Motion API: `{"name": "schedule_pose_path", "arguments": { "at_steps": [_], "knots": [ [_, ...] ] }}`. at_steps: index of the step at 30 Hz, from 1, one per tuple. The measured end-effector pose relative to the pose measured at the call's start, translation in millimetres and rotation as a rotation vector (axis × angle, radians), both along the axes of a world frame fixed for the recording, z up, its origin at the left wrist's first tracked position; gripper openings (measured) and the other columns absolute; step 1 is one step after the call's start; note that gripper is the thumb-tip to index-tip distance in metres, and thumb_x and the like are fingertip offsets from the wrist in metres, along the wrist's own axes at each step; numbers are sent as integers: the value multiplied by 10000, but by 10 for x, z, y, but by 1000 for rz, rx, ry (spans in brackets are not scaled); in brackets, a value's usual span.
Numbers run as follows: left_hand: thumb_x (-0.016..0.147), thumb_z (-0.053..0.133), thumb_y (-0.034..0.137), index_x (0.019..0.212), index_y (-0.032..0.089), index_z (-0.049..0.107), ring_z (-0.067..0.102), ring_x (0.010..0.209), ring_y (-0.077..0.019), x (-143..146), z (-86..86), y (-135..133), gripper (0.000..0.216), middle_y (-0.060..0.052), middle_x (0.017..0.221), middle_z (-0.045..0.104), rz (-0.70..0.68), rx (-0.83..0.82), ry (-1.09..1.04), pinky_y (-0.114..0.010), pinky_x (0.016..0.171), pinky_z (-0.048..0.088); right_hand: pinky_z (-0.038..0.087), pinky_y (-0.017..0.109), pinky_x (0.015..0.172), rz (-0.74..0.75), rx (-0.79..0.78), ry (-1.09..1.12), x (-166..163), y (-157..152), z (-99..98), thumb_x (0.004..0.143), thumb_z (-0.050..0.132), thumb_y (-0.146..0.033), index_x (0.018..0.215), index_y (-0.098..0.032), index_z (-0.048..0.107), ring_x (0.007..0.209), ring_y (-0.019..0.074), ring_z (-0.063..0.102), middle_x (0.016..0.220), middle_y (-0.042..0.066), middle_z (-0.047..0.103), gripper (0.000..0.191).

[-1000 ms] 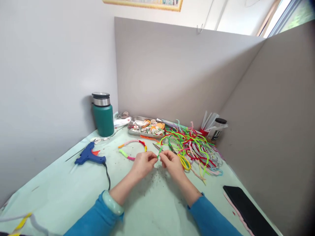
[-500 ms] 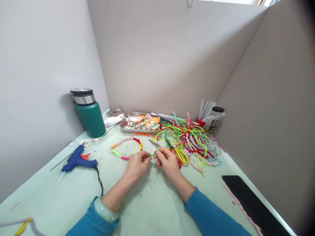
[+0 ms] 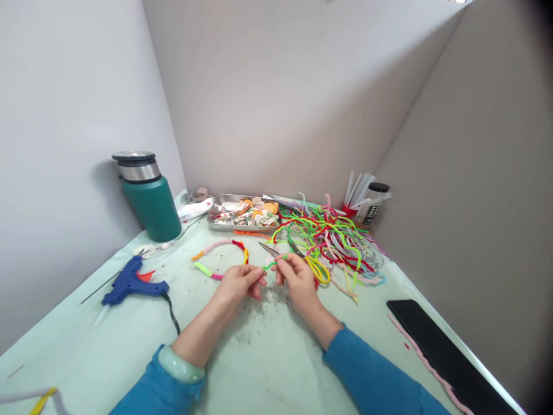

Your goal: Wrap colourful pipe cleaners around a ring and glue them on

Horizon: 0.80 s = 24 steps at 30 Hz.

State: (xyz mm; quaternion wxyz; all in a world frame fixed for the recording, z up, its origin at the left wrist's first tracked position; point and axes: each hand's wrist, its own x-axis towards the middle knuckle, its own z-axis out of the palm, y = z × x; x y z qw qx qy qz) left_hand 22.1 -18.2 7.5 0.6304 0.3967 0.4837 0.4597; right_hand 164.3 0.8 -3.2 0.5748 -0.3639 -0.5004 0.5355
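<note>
Between my two hands runs a short green pipe cleaner [image 3: 270,266], slightly bent. My left hand [image 3: 242,282] pinches its left end between thumb and forefinger, other fingers curled below. The right end is pinched in my right hand [image 3: 297,279]. Just behind the right hand lie scissors with yellow handles [image 3: 318,271], their blades [image 3: 268,249] pointing left. Beyond my left hand, a headband wrapped in coloured pipe cleaners [image 3: 219,244] rests on the table, its pink, red, yellow, orange and green sections showing; my left hand hides part of it.
A heap of pipe cleaners [image 3: 337,236] spreads at the back right, beside a metal tray [image 3: 216,222] of small cut-outs. To the left are a blue glue gun [image 3: 133,283] with its cord and a green bottle [image 3: 152,207]. A black phone [image 3: 436,346] lies at the right edge.
My hands have moved slightly apart, and more of the green pipe cleaner shows between them. The left fingers have loosened a little below the pinch. The camera view has shifted slightly.
</note>
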Motion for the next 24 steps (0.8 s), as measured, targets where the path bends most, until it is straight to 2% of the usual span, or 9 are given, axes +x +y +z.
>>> {"name": "schedule_pose_path", "arguments": {
  "at_steps": [5,7,9,11,14,17,19,21,24],
  "knots": [
    [707,641,210,727,97,600,420,394,-46,-61,73,-40,121,20,568,528,-183,-108,-330,-218,442,419,293,193,405,5,-106,175,9,49,-4,719,603,-348,739,-175,528,410,64,405,577,-32,556,189],
    [717,609,175,717,99,597,415,398,-46,-75,87,-39,77,20,560,515,-185,-129,-384,-212,432,404,287,188,404,15,-110,199,11,50,10,728,598,-342,749,-174,527,414,60,403,599,-26,561,184],
    [720,579,146,699,102,585,386,382,-39,-85,90,-20,49,25,548,500,-118,-156,-380,-207,419,389,307,190,413,8,-62,156,24,27,34,755,576,-337,773,-181,528,422,64,411,616,-22,565,164],
    [724,557,137,682,107,568,352,357,-34,-92,83,9,53,34,528,484,-23,-175,-329,-202,394,365,348,202,435,12,62,13,50,-18,58,788,548,-323,802,-193,537,447,77,443,643,-16,575,131],
    [735,546,160,657,114,541,327,334,-34,-106,69,45,91,45,500,464,84,-149,-270,-197,361,329,425,240,538,32,382,-330,95,-93,65,831,501,-264,845,-207,571,553,109,522,734,13,603,91],
    [729,579,186,646,121,520,362,358,-35,-123,62,50,121,40,529,492,114,-91,-299,-188,373,338,454,285,677,90,738,-613,111,-129,29,842,462,-188,912,-212,590,742,154,578,841,52,631,147],
    [721,609,209,663,124,523,373,377,-34,-134,59,40,134,39,541,507,93,-52,-340,-180,384,340,454,300,719,139,904,-738,98,-133,4,840,454,-161,974,-212,585,836,173,583,911,73,643,194],
    [731,618,261,680,121,541,337,364,-30,-141,56,28,168,50,486,474,37,-21,-352,-169,372,309,455,301,726,175,992,-830,78,-135,-6,843,448,-155,1015,-220,580,878,179,584,965,78,645,226],
    [754,597,349,649,119,544,264,324,-26,-146,59,13,258,71,393,387,-34,4,-297,-165,342,243,456,292,724,227,998,-866,59,-154,12,845,462,-181,1046,-235,575,901,179,582,998,74,638,237]
  ]
}}
